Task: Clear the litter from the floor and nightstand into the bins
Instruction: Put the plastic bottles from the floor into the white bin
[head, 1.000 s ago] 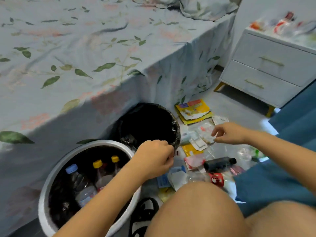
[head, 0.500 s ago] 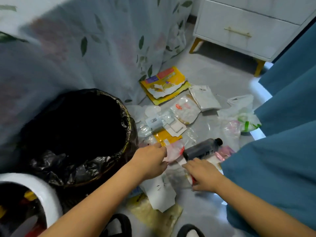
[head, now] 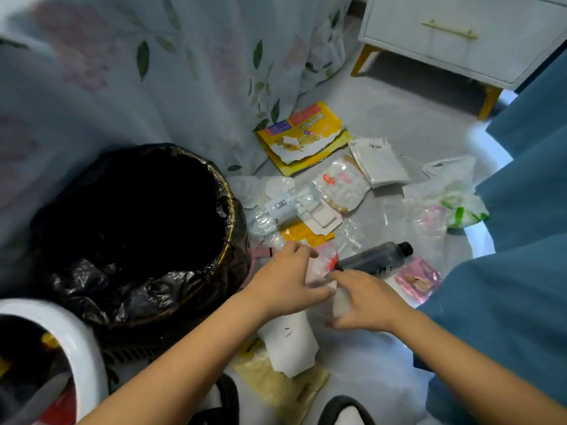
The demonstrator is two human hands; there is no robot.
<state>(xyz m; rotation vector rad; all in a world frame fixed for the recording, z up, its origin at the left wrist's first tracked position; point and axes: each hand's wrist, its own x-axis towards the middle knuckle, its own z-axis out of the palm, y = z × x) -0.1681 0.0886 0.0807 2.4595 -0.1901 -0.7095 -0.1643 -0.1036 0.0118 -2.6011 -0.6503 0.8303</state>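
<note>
Litter covers the floor between the bed and the nightstand [head: 460,35]: a torn yellow packet [head: 302,136], a white pouch [head: 379,162], clear wrappers, a dark bottle [head: 372,259], a pink sachet [head: 418,279] and a plastic bag [head: 451,194]. My left hand [head: 283,285] and my right hand [head: 365,299] meet over a clear plastic wrapper with a red mark [head: 322,265]; both pinch it. A white paper piece [head: 288,342] lies under my left wrist. The black-lined bin [head: 236,216] stands left of my hands. The white bin [head: 82,342] is at the bottom left.
The bed's leaf-print sheet [head: 171,72] hangs behind the bins. A blue curtain [head: 515,271] drapes along the right. Dark slippers [head: 227,397] show at the bottom edge. A beige packet [head: 285,384] lies near my feet.
My view has dropped toward the floor litter. My left hand left the black bin's rim, my right hand came back toward me, and both now hold a clear wrapper beside the dark bottle.
</note>
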